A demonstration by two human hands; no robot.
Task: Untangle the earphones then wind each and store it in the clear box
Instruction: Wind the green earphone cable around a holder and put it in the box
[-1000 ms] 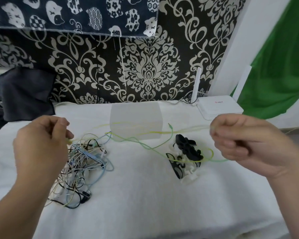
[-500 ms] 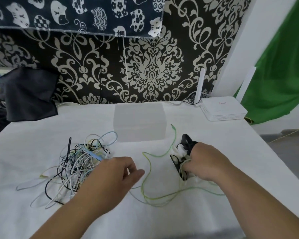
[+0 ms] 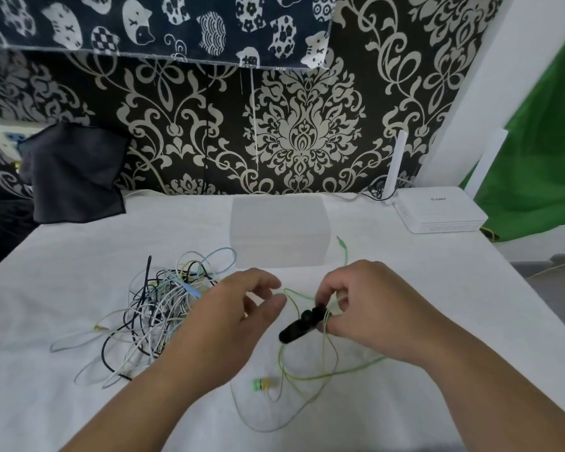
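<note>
- Head view: the right hand (image 3: 369, 311) sits over the middle of the white-covered tabletop (image 3: 79, 402), in front of the clear box (image 3: 278, 230).
- Its fingers (image 3: 333, 288) are curled and pinch the upper end of a black clip (image 3: 302, 324). The clip slants down to the left, with its lower end free.
- The left hand (image 3: 229, 324) is just left of the clip, not touching it. Its fingers (image 3: 261, 282) are loosely bent with the thumb apart from them, and it grasps nothing that can be seen.
- The green earphone cable (image 3: 307, 376) lies free of the other cords. One strand rises between the two hands and passes by the clip, though I cannot tell whether the right fingers also grip it.
- The rest of the cable trails in loose loops on the tabletop below the hands.
- The cable's green earbuds (image 3: 263, 384) lie near the front, below the clip.
- Its jack plug (image 3: 340, 239) rests just right of the clear box.
- The tangle of earphones (image 3: 163, 308), with white, black and pale blue cords, lies left of the left hand, partly hidden by it.
- The clear box stands upright at the back centre. Its frosted walls do not show what it contains.
- A white router (image 3: 437, 213) sits at the back right corner and a dark cloth (image 3: 75, 171) hangs at the back left.
</note>
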